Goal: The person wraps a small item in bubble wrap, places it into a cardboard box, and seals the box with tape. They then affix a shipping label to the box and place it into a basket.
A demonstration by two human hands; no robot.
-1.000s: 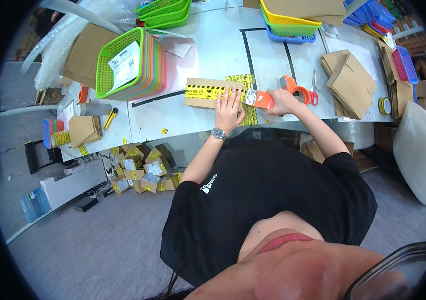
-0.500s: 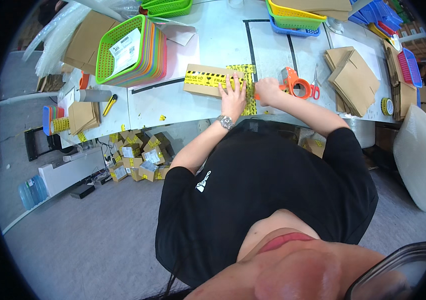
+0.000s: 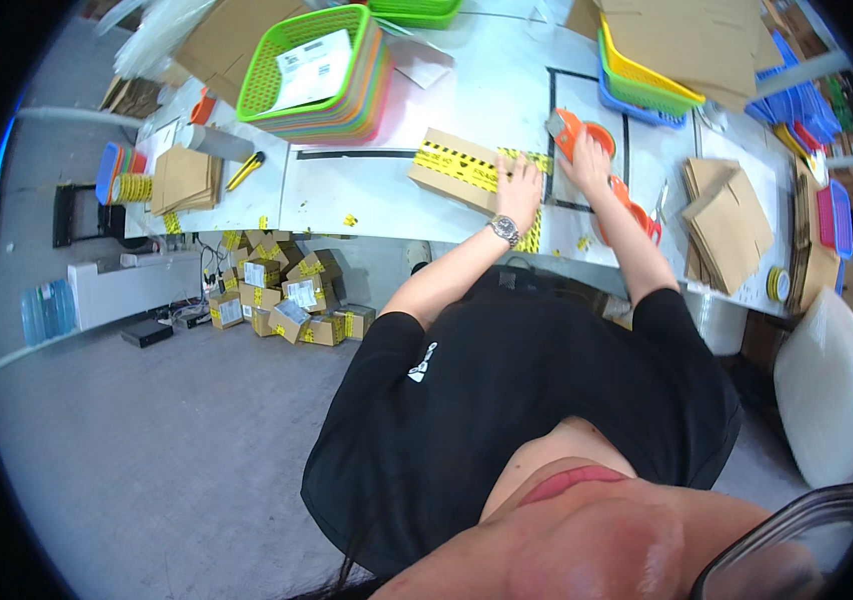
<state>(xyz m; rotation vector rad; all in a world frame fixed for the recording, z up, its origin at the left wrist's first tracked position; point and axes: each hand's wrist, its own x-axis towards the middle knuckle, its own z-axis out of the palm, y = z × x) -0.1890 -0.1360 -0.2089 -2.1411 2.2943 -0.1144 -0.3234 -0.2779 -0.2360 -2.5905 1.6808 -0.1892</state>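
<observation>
A long brown cardboard box [image 3: 454, 180] lies on the near middle of the white table [image 3: 346, 195], a band of yellow-and-black tape running along it. The left hand [image 3: 519, 190] rests on the box's right end, palm down, fingers extended and a little apart, grasping nothing. Just right of it and slightly farther off, the right hand [image 3: 588, 168] has its partly bent fingers on an orange tape dispenser [image 3: 567, 132]; they are small in view, so I cannot tell how firmly they close on it. Yellow tape strips [image 3: 533, 238] lie on the table by the box's right end. Near the right forearm are a second orange dispenser [image 3: 619, 187] and red-handled scissors [image 3: 654, 232]. Flat cardboard pieces [image 3: 731, 220] lie farther right, with a yellow tape roll [image 3: 777, 284] at the near edge. Far left of the box stands a stack of colourful baskets [image 3: 316, 110]; a yellow cutter [image 3: 245, 171] lies left of that, on the near side.
</observation>
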